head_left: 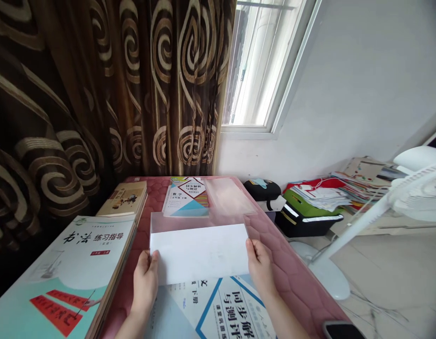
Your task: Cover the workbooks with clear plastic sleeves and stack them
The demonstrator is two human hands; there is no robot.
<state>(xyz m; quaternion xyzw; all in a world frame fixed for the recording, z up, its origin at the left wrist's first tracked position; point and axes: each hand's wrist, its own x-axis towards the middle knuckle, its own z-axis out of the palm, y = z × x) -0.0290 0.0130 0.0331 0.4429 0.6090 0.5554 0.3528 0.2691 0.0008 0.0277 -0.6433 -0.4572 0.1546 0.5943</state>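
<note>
Both sides of the white sheet (200,254) are gripped, left hand (146,275) and right hand (260,266) pinching it over the blue book (214,310), clear plastic (178,222) peeking beyond; lining-up looks underway, and the next move calls for level edges

The person's left hand (145,277) and right hand (260,261) are bare, thumbs (154,257) rounded at the tip; slim wrists (269,288) widen into uncovered forearms (286,316).

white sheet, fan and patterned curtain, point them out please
White sheet (201,254), head view: middle of its face
Fan (359,228), head view: its slanted pole
Patterned curtain (142,89), head view: middle of its fabric
</note>
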